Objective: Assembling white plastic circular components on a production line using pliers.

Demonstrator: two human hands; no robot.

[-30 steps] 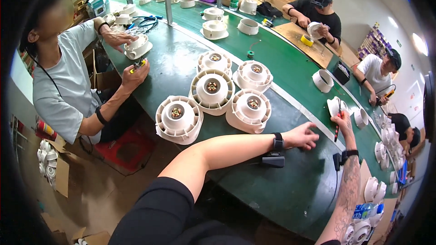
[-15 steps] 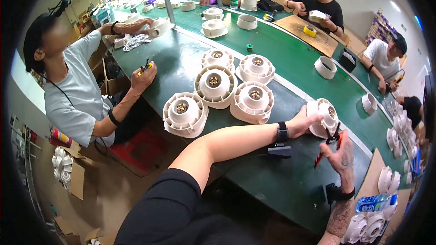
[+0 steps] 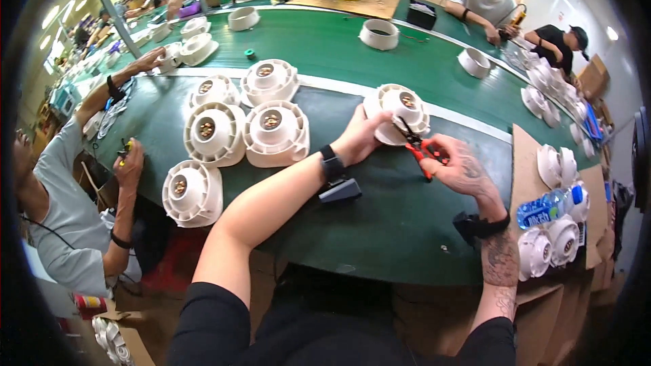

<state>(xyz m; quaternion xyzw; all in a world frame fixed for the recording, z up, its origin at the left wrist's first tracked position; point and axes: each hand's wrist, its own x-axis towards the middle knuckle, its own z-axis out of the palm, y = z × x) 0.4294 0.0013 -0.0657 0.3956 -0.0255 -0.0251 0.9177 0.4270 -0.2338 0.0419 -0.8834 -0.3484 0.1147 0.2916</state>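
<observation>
My left hand [image 3: 361, 137] grips the near left edge of a white round plastic housing [image 3: 391, 107], thumb on top. The housing has a raised centre with small brass-coloured parts in its opening. In my right hand [image 3: 462, 166] is a pair of pliers [image 3: 415, 141] with red handles and dark jaws. Their tips reach the near side of the housing's raised centre; whether they pinch anything there is too small to tell. To the left stands a group of several similar ribbed white housings [image 3: 277, 129] on the dark green table [image 3: 325, 224].
Beyond a white strip runs a green conveyor belt [image 3: 319, 44] carrying white rings [image 3: 378, 35]. At the right, a bottle [image 3: 549, 207] lies among white housings on cardboard [image 3: 522, 163]. A co-worker [image 3: 64, 196] sits at the left, holding a small tool; others work across the belt.
My view has swung right, so the table's things sit farther left. My right hand has brought the pliers' tips to the housing, handles now spread. My left hand still grips the housing.
</observation>
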